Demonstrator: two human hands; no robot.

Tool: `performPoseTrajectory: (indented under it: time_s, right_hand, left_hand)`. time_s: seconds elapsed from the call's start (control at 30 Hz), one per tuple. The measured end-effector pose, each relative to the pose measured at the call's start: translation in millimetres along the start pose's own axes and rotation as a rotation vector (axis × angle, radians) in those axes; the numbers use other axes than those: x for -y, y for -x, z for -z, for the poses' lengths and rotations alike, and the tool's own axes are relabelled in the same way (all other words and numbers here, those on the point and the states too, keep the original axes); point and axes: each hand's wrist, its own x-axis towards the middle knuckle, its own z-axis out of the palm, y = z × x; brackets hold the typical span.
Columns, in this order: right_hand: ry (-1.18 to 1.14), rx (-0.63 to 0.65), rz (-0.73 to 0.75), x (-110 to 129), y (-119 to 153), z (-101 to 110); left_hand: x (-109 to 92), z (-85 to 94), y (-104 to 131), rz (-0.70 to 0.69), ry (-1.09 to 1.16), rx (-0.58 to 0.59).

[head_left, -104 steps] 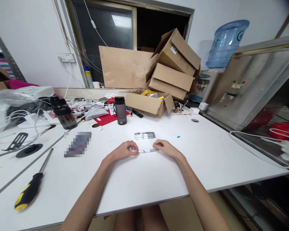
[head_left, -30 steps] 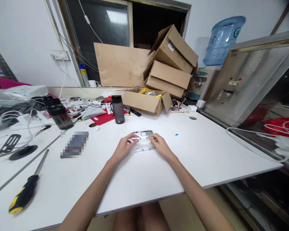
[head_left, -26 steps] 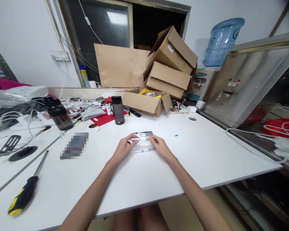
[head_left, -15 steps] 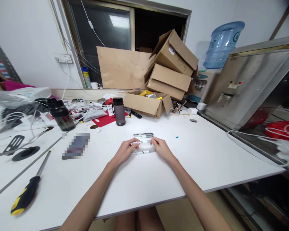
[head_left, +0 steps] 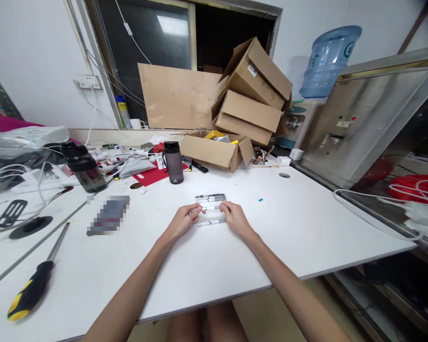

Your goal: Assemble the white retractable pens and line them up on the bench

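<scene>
A white pen [head_left: 211,208] lies crosswise between my two hands over the white table [head_left: 207,266]. My left hand [head_left: 187,217] pinches its left end, and my right hand [head_left: 233,214] has closed fingers on its right end. Just beyond it, several pens [head_left: 211,197] lie side by side, the farthest one with dark parts. Nearer to me, another white pen [head_left: 211,222] rests on the table, roughly parallel to the held one. Fingertips partly hide the ends of the held pen.
A dark bottle [head_left: 173,162] and an open cardboard box [head_left: 214,151] stand beyond the pens. On the left are a screwdriver [head_left: 39,280], a blurred-out flat object [head_left: 110,214] and another bottle [head_left: 83,166]. A blue scrap [head_left: 260,200] lies right of the pens.
The whole view has shifted slightly, with things appearing a little further left and up. Both hands keep the pen between them, nearly unmoved relative to the other pens.
</scene>
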Motion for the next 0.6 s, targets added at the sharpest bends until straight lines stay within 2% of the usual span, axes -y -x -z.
performPoseTrajectory:
  time_s: [0.4,0.6]
  right_hand:
    - [0.044,-0.013,0.057,2.8,1.7,-0.2]
    - [0.068,-0.012,0.073,7.6,1.7,0.3]
  left_hand:
    - [4.4,3.1,-0.5,0.045,0.069,0.045]
    - [-0.5,6.7,0.8,0.053,0.101,0.099]
